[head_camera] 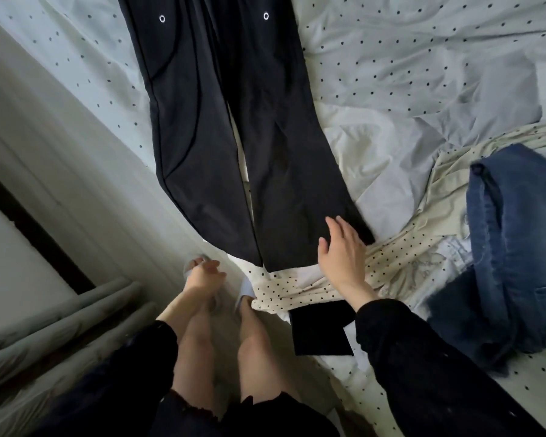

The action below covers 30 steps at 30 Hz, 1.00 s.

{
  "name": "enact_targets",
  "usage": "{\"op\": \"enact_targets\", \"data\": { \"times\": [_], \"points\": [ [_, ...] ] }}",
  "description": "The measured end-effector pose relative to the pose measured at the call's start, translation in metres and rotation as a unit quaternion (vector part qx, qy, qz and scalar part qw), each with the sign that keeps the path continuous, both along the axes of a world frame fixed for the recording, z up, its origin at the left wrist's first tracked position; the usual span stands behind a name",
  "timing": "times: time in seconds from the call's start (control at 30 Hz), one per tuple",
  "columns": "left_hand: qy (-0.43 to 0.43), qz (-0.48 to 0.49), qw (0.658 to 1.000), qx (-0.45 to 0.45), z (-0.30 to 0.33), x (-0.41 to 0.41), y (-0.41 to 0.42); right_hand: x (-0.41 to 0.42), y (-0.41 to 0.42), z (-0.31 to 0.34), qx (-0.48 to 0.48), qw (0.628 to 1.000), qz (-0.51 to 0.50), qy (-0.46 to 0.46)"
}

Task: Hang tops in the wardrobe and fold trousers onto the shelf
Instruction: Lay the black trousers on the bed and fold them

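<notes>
From the head camera, a bed (423,74) fills the middle and right of the scene, covered by a pale, crumpled sheet printed with small dark dots. Black trousers (234,137) lie flat on it, stretched from the far edge towards the near side, their 2 legs side by side with a thin strip of sheet showing between them. 2 small metal eyelets sit near the far end of the garment. The hems reach the near edge of the bed, where they overlap a cream dotted cloth (391,263) that spreads rightwards in loose folds.

The right hand (342,253) rests with fingers spread and straight at the hem of the right trouser leg, gripping nothing. The left hand (204,275) hangs below the left hem, off the bed's edge; its fingers look loosely bent and apart, though blur hides the detail, and it holds nothing. Both arms wear black sleeves.

To the right, a blue denim garment (511,247) lies bunched on the sheet, well apart from the trousers. A flat black rectangular item (322,329) sits at the near edge of the bed, just beside the right sleeve.

Left of the bed runs a pale floor and a grey padded bed frame (60,320). The person's bare legs and pale slippers (245,290) stand on the floor near the bed.
</notes>
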<state>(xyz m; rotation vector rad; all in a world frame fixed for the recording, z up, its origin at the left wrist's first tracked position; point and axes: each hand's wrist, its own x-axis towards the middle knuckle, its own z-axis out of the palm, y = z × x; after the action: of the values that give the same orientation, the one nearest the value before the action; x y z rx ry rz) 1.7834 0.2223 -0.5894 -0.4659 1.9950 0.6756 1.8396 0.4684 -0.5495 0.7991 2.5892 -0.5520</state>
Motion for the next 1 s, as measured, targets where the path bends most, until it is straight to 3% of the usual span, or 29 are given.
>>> {"op": "enact_targets", "data": {
  "times": [0.2,0.33,0.43,0.53,0.63,0.73,0.83,0.93,1.0],
  "points": [
    [0.105,0.103,0.989,-0.003,-0.017,-0.069,-0.034,-0.038,-0.052,-0.016,-0.063,0.981,0.183,0.007],
    [0.195,0.189,0.959,0.083,-0.027,-0.121,-0.028,-0.053,-0.076,-0.036,-0.071,0.973,0.219,-0.004],
    [0.195,0.241,0.942,0.129,-0.031,-0.141,-0.021,-0.053,-0.078,-0.052,-0.069,0.974,0.213,-0.016],
    [0.165,0.195,0.964,0.081,-0.032,-0.128,-0.033,-0.053,-0.078,-0.053,-0.079,0.977,0.196,-0.018],
    [0.144,0.063,0.987,0.006,-0.019,-0.091,-0.049,-0.051,-0.085,-0.040,-0.090,0.986,0.137,-0.002],
    [0.154,-0.033,0.985,-0.064,0.005,-0.069,-0.053,-0.045,-0.095,-0.026,-0.099,0.989,0.107,0.014],
    [0.109,0.044,0.992,0.036,0.026,-0.070,-0.041,-0.029,-0.108,-0.010,-0.144,0.985,0.091,0.039],
    [0.006,0.178,0.967,0.184,0.051,-0.079,-0.020,-0.011,-0.124,0.014,-0.188,0.975,0.035,0.109],
    [-0.016,0.177,0.960,0.215,0.061,-0.086,-0.005,0.002,-0.131,0.027,-0.217,0.971,-0.003,0.098]
  ]
}}
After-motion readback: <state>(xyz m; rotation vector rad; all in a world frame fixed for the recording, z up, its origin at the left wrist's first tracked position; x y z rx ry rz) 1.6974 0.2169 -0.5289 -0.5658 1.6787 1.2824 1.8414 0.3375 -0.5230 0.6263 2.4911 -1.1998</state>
